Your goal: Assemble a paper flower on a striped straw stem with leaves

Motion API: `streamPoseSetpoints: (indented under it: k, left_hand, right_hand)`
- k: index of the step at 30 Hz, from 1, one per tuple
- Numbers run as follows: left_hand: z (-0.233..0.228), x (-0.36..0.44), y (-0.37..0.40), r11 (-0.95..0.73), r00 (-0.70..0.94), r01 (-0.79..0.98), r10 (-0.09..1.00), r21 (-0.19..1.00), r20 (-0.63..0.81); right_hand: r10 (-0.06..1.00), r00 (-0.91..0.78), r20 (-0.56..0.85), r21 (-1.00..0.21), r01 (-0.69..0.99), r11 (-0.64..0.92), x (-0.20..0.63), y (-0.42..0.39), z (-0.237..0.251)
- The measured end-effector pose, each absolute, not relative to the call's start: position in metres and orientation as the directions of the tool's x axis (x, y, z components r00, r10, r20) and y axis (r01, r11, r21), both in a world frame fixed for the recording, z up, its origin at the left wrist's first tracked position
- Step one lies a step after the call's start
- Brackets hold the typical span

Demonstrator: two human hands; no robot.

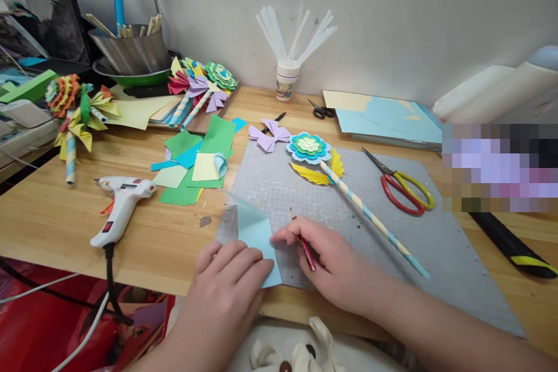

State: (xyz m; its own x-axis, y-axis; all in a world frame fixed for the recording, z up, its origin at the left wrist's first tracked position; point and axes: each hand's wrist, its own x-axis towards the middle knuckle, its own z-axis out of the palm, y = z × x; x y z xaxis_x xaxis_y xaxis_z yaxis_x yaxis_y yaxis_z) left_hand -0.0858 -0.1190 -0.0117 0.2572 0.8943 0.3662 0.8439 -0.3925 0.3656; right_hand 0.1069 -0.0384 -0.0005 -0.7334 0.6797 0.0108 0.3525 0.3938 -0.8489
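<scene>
Where the wooden desk [52, 215] begins at the left, a paper flower on a striped stick [72, 113] lies beside a white glue gun [120, 206] with a red switch; its black cord drops over the front edge. Further right, green, blue and yellow paper scraps [196, 163] sit just off a grey cutting mat [392, 232]. At the mat's near left corner, the left hand [229, 288] rests flat, fingers together, pressing down a light blue sheet of paper [255, 232]. Just beside it, the right hand [331, 261] pinches a red pencil [306, 250], its tip near the sheet's right edge. Beyond the hands lie a purple paper bow [269, 136] and a blue-and-green paper flower [308, 148] on a striped straw [370, 218]. Red-and-yellow scissors [403, 189] lie on the mat to the right. Against the wall stands a printed paper cup [286, 82] holding white sticks; its print is too small to read.
</scene>
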Motion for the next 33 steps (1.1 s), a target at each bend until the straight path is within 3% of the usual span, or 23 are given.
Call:
streamPoseSetpoints:
  k: [4,8,14,22,26,33]
  left_hand:
    - [-0.005,-0.093,-0.108,-0.235,0.173,0.831,0.971,0.504,0.167]
    - [-0.003,-0.101,-0.08,-0.112,0.115,0.907,0.993,0.406,0.017]
    - [-0.006,-0.104,-0.053,-0.08,0.092,0.925,0.996,0.371,-0.015]
    - [-0.004,-0.104,-0.05,-0.074,0.087,0.923,0.996,0.377,-0.016]
    - [-0.004,-0.104,-0.05,-0.072,0.083,0.921,0.996,0.383,-0.011]
    - [-0.007,-0.104,-0.052,-0.054,0.057,0.915,0.998,0.4,0.003]
  right_hand:
    - [0.687,-0.726,0.026,-0.826,0.372,0.424,0.103,-0.032,-0.005]
    - [0.709,-0.703,0.062,-0.843,0.343,0.414,0.103,-0.032,-0.013]
    - [0.734,-0.669,0.121,-0.863,0.294,0.411,0.11,-0.035,-0.017]
    - [0.606,-0.757,0.247,-0.766,0.231,0.601,0.112,-0.036,-0.014]
    - [0.548,-0.809,0.212,-0.708,0.259,0.657,0.111,-0.036,-0.011]
    - [0.55,-0.824,0.136,-0.694,0.316,0.646,0.109,-0.036,-0.004]
